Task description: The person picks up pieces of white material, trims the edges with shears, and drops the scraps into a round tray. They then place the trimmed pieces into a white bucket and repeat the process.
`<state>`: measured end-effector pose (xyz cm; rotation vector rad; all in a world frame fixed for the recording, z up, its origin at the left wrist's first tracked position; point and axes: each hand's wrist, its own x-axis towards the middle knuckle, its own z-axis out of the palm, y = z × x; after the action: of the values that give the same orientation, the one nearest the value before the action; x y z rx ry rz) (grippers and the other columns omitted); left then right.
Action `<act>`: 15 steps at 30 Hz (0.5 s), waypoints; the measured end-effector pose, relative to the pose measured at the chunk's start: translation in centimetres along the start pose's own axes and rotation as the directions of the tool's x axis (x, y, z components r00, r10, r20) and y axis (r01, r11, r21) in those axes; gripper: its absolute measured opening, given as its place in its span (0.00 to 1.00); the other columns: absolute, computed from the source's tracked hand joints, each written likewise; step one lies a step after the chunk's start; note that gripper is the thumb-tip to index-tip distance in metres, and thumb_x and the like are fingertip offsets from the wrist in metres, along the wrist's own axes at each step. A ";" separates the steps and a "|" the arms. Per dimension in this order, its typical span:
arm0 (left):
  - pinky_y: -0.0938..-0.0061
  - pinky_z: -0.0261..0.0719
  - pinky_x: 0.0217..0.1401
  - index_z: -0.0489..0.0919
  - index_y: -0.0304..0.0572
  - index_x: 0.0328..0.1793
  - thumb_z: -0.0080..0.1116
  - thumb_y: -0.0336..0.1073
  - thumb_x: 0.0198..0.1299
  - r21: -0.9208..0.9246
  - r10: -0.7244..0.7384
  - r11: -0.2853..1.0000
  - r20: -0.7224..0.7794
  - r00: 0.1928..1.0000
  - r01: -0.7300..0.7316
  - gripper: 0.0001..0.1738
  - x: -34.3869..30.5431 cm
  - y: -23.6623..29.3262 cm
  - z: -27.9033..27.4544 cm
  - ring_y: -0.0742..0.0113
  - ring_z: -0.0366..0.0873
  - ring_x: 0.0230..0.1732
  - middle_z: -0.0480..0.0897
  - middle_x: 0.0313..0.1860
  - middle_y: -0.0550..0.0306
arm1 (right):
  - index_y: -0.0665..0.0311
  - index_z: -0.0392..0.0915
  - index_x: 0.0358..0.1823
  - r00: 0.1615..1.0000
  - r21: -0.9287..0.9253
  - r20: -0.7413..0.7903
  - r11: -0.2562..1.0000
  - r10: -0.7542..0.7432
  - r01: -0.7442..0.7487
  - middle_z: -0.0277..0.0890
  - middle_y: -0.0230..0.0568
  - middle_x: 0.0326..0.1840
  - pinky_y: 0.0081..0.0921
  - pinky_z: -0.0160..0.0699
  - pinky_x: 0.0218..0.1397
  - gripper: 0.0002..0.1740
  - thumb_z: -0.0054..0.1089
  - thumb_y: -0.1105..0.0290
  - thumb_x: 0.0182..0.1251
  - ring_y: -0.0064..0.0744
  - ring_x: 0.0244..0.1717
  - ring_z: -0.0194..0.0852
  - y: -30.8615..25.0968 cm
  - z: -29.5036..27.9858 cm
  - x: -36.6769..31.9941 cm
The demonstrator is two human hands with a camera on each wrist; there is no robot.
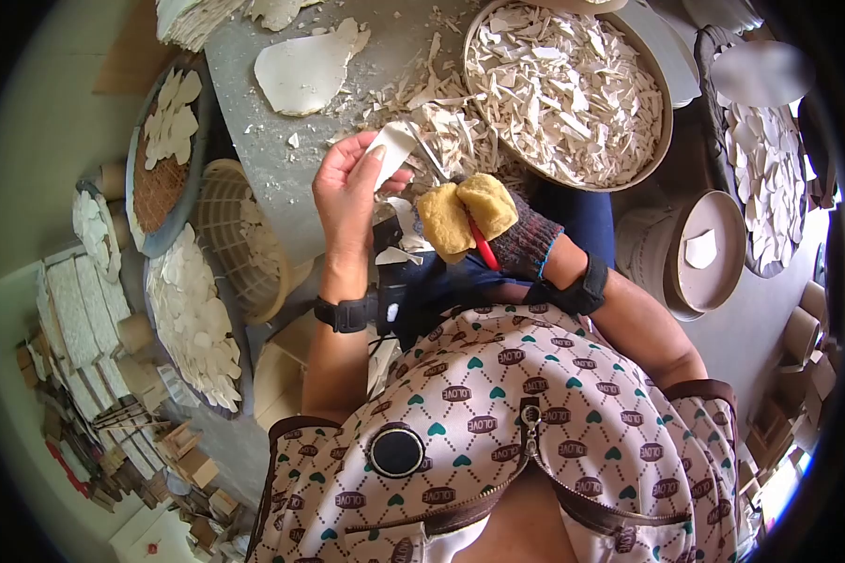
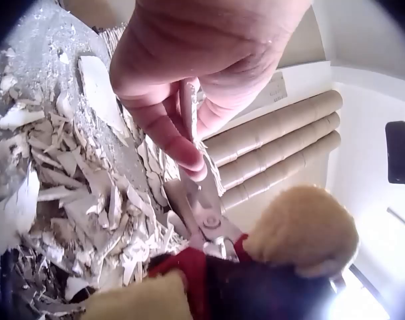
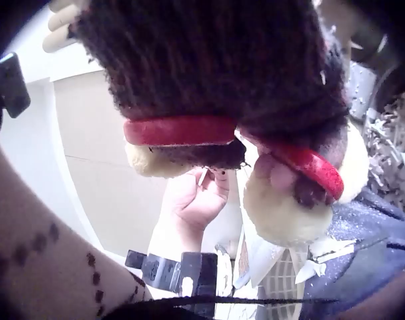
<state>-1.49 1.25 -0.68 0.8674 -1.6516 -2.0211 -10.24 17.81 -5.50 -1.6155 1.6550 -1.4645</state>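
The bare left hand (image 1: 347, 192) pinches a flat white piece (image 1: 395, 155) between thumb and fingers; in the left wrist view this piece (image 2: 189, 110) is seen edge-on. A dark knitted glove covers the right hand (image 1: 526, 236), whose fingers curl round the red handles (image 3: 182, 131) of a cutting tool. Yellow sponge-like pads (image 1: 487, 204) are around the handles. The tool's metal blades (image 1: 428, 150) point at the white piece, close by the left fingertips. In the left wrist view the blades (image 2: 206, 212) lie just below those fingertips. Glove and pads partly hide the right fingers.
A round tray (image 1: 668, 122) full of white scraps stands beyond the right hand. Loose scraps and a larger flat piece (image 1: 302, 73) lie on the grey table (image 1: 253, 141). Baskets (image 1: 218, 202) stand at left, a round tub (image 1: 734, 246) at right.
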 end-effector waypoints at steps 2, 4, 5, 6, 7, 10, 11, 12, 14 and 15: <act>0.81 0.78 0.28 0.73 0.32 0.48 0.53 0.30 0.60 0.039 -0.037 0.999 0.071 0.997 0.034 0.12 0.6 0.6 -1.1 0.69 0.80 0.27 0.81 0.35 0.51 | 0.62 0.74 0.45 0.999 -0.006 -0.020 0.999 -0.038 0.037 0.76 0.45 0.43 0.34 0.73 0.49 0.22 0.64 0.66 0.46 0.47 0.45 0.73 0.0 0.0 0.0; 0.81 0.78 0.27 0.73 0.33 0.48 0.53 0.30 0.60 0.047 -0.105 0.994 0.149 0.983 0.099 0.12 1.6 0.8 -2.1 0.70 0.80 0.27 0.81 0.35 0.51 | 0.62 0.74 0.45 0.994 -0.074 -0.058 0.993 -0.095 0.091 0.76 0.44 0.42 0.33 0.73 0.48 0.22 0.65 0.67 0.46 0.46 0.44 0.73 -1.1 -0.7 0.4; 0.81 0.78 0.27 0.73 0.33 0.48 0.54 0.30 0.59 0.050 -0.141 0.990 0.188 0.972 0.134 0.12 2.0 0.7 -2.5 0.70 0.80 0.26 0.81 0.35 0.51 | 0.62 0.74 0.45 0.998 -0.027 -0.052 0.999 -0.047 0.045 0.76 0.43 0.42 0.33 0.73 0.48 0.22 0.65 0.67 0.46 0.46 0.43 0.73 -1.0 -0.3 0.2; 0.82 0.77 0.27 0.73 0.33 0.48 0.54 0.31 0.59 0.062 -0.168 0.985 0.199 0.966 0.159 0.12 2.2 0.8 -2.6 0.71 0.80 0.26 0.81 0.34 0.52 | 0.62 0.74 0.45 0.999 0.018 -0.043 1.000 0.003 -0.002 0.76 0.43 0.41 0.33 0.73 0.48 0.21 0.65 0.67 0.47 0.46 0.42 0.73 -0.7 0.3 -0.1; 0.82 0.77 0.27 0.73 0.33 0.48 0.54 0.31 0.59 0.067 -0.177 0.984 0.208 0.962 0.167 0.12 2.2 0.8 -2.6 0.71 0.80 0.26 0.81 0.34 0.52 | 0.62 0.74 0.45 0.998 0.062 -0.032 0.997 0.051 -0.049 0.76 0.43 0.40 0.33 0.73 0.48 0.21 0.65 0.67 0.47 0.46 0.41 0.74 -0.3 0.9 -0.5; 0.82 0.77 0.27 0.73 0.33 0.48 0.54 0.31 0.59 0.121 -0.195 0.978 0.215 0.957 0.172 0.13 2.1 0.7 -3.3 0.71 0.80 0.26 0.81 0.35 0.52 | 0.62 0.74 0.43 0.961 0.456 0.065 0.849 0.268 -0.267 0.76 0.44 0.38 0.32 0.74 0.46 0.19 0.65 0.68 0.47 0.46 0.40 0.74 -0.2 1.3 -1.3; 0.82 0.77 0.27 0.73 0.33 0.49 0.54 0.32 0.59 0.132 -0.195 0.977 0.203 0.960 0.170 0.13 1.9 0.8 -4.0 0.71 0.80 0.26 0.81 0.35 0.52 | 0.62 0.74 0.42 0.925 0.589 0.158 0.719 0.347 -0.370 0.76 0.45 0.37 0.31 0.74 0.46 0.19 0.65 0.68 0.47 0.46 0.40 0.74 -0.3 1.2 -1.3; 0.82 0.77 0.27 0.73 0.33 0.49 0.55 0.32 0.59 0.143 -0.191 0.976 0.187 0.964 0.166 0.14 1.6 1.3 -5.1 0.70 0.80 0.26 0.81 0.35 0.52 | 0.61 0.74 0.42 0.960 0.473 0.120 0.835 0.255 -0.281 0.76 0.45 0.36 0.31 0.75 0.45 0.19 0.65 0.68 0.46 0.46 0.40 0.74 0.3 1.2 -1.4; 0.81 0.77 0.28 0.72 0.33 0.50 0.55 0.33 0.58 0.178 -0.143 0.976 0.082 0.986 0.127 0.16 1.7 2.6 -8.7 0.69 0.80 0.27 0.81 0.35 0.52 | 0.63 0.74 0.42 0.972 0.332 0.143 0.916 0.187 -0.225 0.76 0.43 0.39 0.28 0.75 0.47 0.16 0.62 0.69 0.51 0.39 0.41 0.75 1.4 1.1 -2.0; 0.81 0.77 0.27 0.72 0.33 0.51 0.55 0.33 0.58 0.227 -0.094 0.969 -0.022 0.995 0.096 0.16 1.8 3.5 -11.2 0.68 0.80 0.27 0.81 0.37 0.50 | 0.65 0.74 0.43 0.955 0.313 0.192 0.909 0.224 -0.276 0.77 0.41 0.41 0.25 0.76 0.49 0.13 0.59 0.70 0.57 0.32 0.43 0.75 1.5 0.8 -2.3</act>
<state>4.44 -8.95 1.06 1.0519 -1.8960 -1.9084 -9.67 19.23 -7.91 -1.2427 1.3775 -1.3666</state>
